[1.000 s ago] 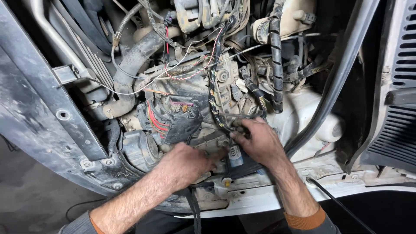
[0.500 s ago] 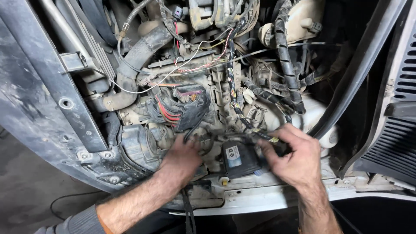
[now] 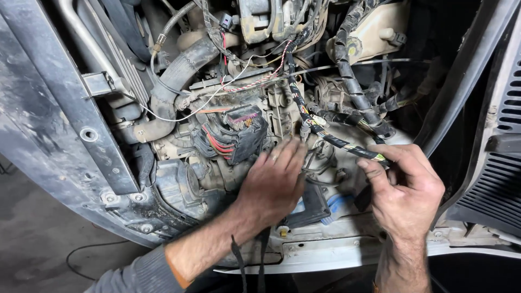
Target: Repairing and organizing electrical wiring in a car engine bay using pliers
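Head camera looks down into a dusty engine bay at the front of a vehicle. The person's right hand (image 3: pixel 404 190) pinches a thin wire bundle wrapped in black tape with yellow marks (image 3: pixel 347 144) between thumb and forefinger, near its lower end, and the bundle runs up and left toward the engine. The left hand (image 3: pixel 274 182) lies flat with its fingers spread wide on the dirty metal beside a black plastic connector block with red and orange wires (image 3: pixel 236 133); it holds nothing.

A hard pull could be a risk here: the bundle passes among other cables, so it may catch on them and loosen a plug or tear the old tape. The left palm also rests just beside loose thin wires, which could be pressed or bent.

Around the hands, a thick grey rubber hose (image 3: pixel 173 76) curves at the upper left, and a black corrugated cable sleeve (image 3: pixel 353 87) comes down from the top. A cream plastic reservoir (image 3: pixel 374 32) stands behind it. The white bumper edge (image 3: pixel 325 252) crosses below both wrists and narrows the access.
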